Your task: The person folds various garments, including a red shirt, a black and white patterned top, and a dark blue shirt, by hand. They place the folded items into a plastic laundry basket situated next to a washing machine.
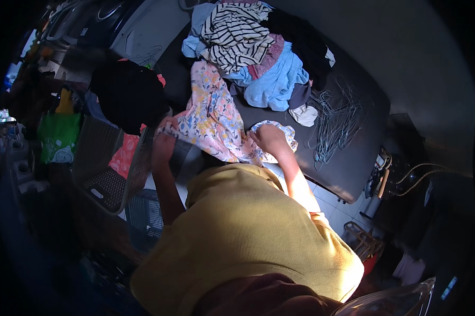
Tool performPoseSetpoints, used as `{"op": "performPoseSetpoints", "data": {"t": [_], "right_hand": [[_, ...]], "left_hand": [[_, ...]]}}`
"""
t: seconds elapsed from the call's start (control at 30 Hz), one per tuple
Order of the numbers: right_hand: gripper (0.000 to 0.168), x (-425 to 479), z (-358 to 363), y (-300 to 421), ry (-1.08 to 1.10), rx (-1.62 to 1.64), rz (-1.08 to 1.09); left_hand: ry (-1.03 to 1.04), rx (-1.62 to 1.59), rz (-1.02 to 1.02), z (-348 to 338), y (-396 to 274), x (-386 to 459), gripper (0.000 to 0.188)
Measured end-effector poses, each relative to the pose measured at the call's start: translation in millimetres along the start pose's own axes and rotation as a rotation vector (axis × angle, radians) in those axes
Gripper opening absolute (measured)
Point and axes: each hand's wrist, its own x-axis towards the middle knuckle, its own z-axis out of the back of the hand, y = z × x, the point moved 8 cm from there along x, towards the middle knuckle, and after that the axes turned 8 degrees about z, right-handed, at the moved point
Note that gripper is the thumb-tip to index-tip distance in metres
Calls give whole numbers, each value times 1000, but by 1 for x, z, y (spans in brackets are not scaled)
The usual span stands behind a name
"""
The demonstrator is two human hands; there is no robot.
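A pink floral garment point(217, 118) is stretched between my two hands at the near edge of a dark padded table point(340, 158). My left hand point(167, 132) grips its left end, over the rim of the baskets. On the right, my right hand point(270, 139) is closed on a bunched part of the cloth; its fingertips are partly hidden. Beyond lies a heap of clothes with a black-and-white striped garment point(237, 35) on top and a light blue garment point(275, 87) at its near side. A tangle of wire hangers point(336, 122) rests on the table, right of the heap.
A plastic laundry basket point(99, 158) with coral cloth point(126, 156) inside stands at the left, black cloth point(130, 94) over its far end. Near it are a green bag point(59, 136) and another basket point(144, 213). A wooden-framed item point(362, 237) is at the lower right.
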Motion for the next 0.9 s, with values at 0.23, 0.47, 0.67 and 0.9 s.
{"op": "performPoseSetpoints", "data": {"t": [0.23, 0.47, 0.67, 0.9], "right_hand": [[44, 10, 82, 185, -211, -140, 1009], [17, 57, 83, 217, 143, 205, 1029], [18, 69, 172, 216, -261, 582, 970], [33, 42, 228, 219, -154, 359, 940]], "left_hand": [[355, -205, -321, -46, -98, -56, 29], [475, -523, -634, -3, -237, -123, 17], [-425, -8, -795, 49, -306, -154, 26], [-722, 392, -691, 93, -338, -134, 20]]}}
